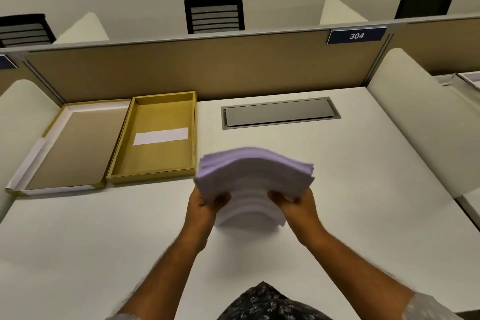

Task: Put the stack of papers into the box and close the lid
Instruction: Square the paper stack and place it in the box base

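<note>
- A patterned dark garment showed at the near edge of the bench, with both bare forearms reaching forward over the white top.
- The left hand gripped the near left corner of the stack of papers, thumb on top and fingers hidden beneath.
- The right hand clamped the near right corner of the same stack in the same manner.
- The stack was held between the two hands around the middle of the bench, its middle arched upward and its near edge fanned out; whether that near edge touched the bench could not be told, and the sheets were blurred.
- Toward the far left of the bench lay the open yellow box, just left of the stack and apart from it, with a white strip on its floor.
- The lid lay inside-up, touching or just beside the left side of the box, near the far left corner of the bench.
- A grey cable hatch sat flush in the bench near the far edge, right of the box.
- A tan partition rose along the far edge, carrying a blue plate marked 304 near its right end.
- Beyond the partition stood black chair backs.
</note>
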The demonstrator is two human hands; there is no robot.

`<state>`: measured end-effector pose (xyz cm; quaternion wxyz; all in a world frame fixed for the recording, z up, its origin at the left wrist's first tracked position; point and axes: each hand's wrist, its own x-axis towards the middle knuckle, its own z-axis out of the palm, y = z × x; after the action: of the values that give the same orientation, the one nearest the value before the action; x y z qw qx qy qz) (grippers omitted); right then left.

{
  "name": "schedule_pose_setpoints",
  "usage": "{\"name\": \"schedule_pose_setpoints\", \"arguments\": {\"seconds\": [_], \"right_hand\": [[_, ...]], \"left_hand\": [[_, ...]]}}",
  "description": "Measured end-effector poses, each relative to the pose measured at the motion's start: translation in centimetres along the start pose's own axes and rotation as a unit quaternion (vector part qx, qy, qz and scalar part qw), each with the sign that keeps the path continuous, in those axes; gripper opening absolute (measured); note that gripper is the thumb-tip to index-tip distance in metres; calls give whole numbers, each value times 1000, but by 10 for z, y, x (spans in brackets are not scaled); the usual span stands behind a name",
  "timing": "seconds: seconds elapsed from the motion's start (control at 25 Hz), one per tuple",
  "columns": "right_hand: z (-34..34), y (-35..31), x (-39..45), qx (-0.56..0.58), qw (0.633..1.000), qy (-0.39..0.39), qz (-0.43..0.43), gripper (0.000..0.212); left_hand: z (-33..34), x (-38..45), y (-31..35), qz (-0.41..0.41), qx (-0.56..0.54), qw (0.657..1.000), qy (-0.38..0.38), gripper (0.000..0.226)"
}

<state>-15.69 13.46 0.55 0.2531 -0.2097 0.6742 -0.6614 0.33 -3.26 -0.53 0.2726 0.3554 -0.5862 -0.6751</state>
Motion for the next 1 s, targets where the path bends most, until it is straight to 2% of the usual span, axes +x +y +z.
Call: {"name": "schedule_pose_setpoints", "arguments": {"seconds": [0.12,0.24,0.44,0.6,0.72,0.84,0.92,1.0], "right_hand": [[-7,-12,5,-2,999,-10,-42,62],[-10,-38,12,1,993,-34,-110,49],[-13,-67,17,-33,974,-53,-219,40],[-13,-54,17,-5,983,-70,-168,40],[-9,-43,15,12,985,-63,-161,37],[-8,-44,21,19,988,-52,-147,35],[-9,-36,26,22,992,-52,-113,37],[-12,-20,29,24,996,-61,-56,43]], "left_hand": [[3,-9,3,26,33,999,10,65],[10,-13,25,113,39,992,51,70],[26,-10,60,229,56,965,114,46],[34,-16,40,173,11,974,144,48],[46,-23,30,177,-7,972,154,63],[43,-17,21,172,8,971,165,67],[32,-12,4,132,24,981,141,70],[20,-8,-17,70,45,992,98,60]]}}
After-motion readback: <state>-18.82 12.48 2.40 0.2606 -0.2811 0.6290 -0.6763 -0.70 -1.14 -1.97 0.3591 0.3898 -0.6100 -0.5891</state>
